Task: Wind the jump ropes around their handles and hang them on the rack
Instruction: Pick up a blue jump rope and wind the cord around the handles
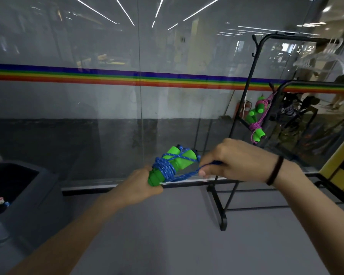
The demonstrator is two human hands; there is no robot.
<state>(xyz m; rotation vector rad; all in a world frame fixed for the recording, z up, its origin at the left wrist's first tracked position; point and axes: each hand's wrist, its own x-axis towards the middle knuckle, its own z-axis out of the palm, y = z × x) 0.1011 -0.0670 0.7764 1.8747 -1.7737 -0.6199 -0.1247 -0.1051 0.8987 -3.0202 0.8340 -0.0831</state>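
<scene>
My left hand (141, 185) grips the lower ends of two green handles (177, 161) held together. A blue rope (165, 167) is wound several times around them and crosses over their upper ends. My right hand (232, 159) pinches a loop of that blue rope just right of the handles, pulling it taut. On the black rack (246, 96) at the right hangs another jump rope (256, 120), green handles wrapped in pink cord, from a lower rail.
A glass wall with a rainbow stripe (127, 76) stands straight ahead. A dark grey bin (22, 195) sits at the lower left. The rack's foot (220, 213) stands on the grey floor. White hangers (330, 58) hang on the rack's top rail. A yellow object (340, 161) is at the right.
</scene>
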